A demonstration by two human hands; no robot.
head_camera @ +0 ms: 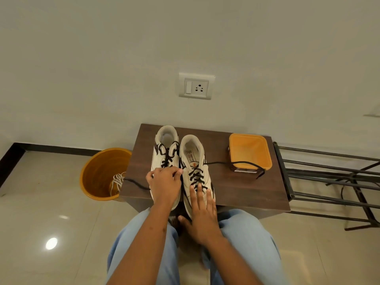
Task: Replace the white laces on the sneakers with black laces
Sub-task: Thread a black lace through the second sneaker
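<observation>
Two white sneakers stand side by side on a small brown table (236, 188), toes toward me. The left sneaker (164, 145) carries black laces up to its top eyelets. The right sneaker (192, 153) is laced in black over its lower half. One black lace end (236, 162) trails right across the table past the orange box; another black end (133, 182) trails left over the table edge. My left hand (165, 186) lies over the left sneaker's toe and pinches the black lace between the shoes. My right hand (202, 212) rests flat, fingers straight, on the right sneaker's toe.
An orange bucket (98, 161) on the floor left of the table holds the white laces (117, 182). An empty orange box (249, 151) sits on the table's right side. A black metal rack (329, 177) stands to the right. A wall socket (196, 86) is behind.
</observation>
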